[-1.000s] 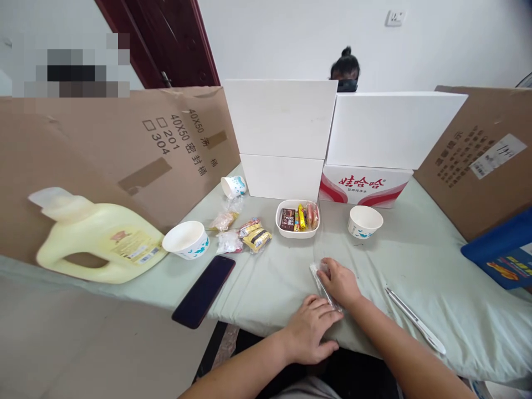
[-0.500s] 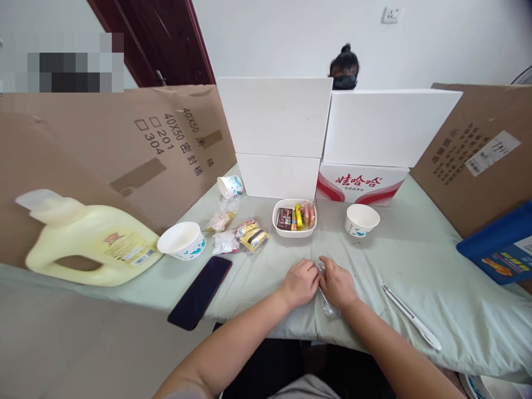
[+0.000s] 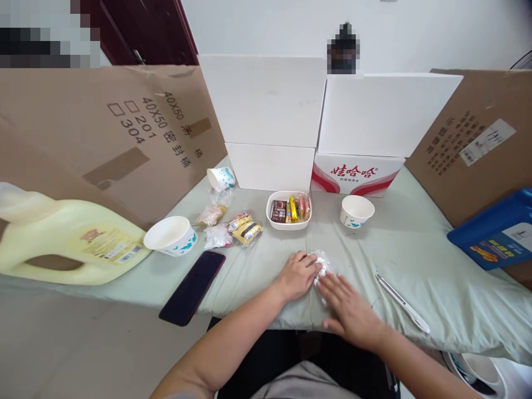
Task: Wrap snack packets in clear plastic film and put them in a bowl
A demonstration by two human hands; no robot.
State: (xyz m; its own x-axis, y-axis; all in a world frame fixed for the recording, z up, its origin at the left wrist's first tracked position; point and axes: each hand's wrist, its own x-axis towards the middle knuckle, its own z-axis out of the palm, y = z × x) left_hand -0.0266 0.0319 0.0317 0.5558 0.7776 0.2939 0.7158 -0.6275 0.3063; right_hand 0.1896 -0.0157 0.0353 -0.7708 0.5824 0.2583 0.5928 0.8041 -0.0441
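A crumpled clear plastic bag (image 3: 321,260) lies on the cloth in front of me. My left hand (image 3: 297,276) has its fingers bent over the left side of the bag and holds it down. Across its near side, my right hand (image 3: 351,307) is stretched out flat, thumb apart, with the fingertips touching the plastic. What may be inside the bag is hidden under the fingers. Beyond the hands sits a white tray (image 3: 288,226) holding several wrapped snacks, among them a brown cocoa packet (image 3: 279,211) and a yellow packet (image 3: 293,208).
Paper bowls (image 3: 357,211) stand right and left, one tipped over (image 3: 221,178). Wrapped snacks (image 3: 247,233) lie left of the tray, a phone (image 3: 192,287) nearer. A white utility knife (image 3: 403,303) lies right. Jugs, white boxes (image 3: 270,166) and cardboard surround the table; a person is behind.
My right hand has opened from its curled grip and now lies flat over the near part of the plastic. The left hand stays on the bag. The view has tilted down slightly.
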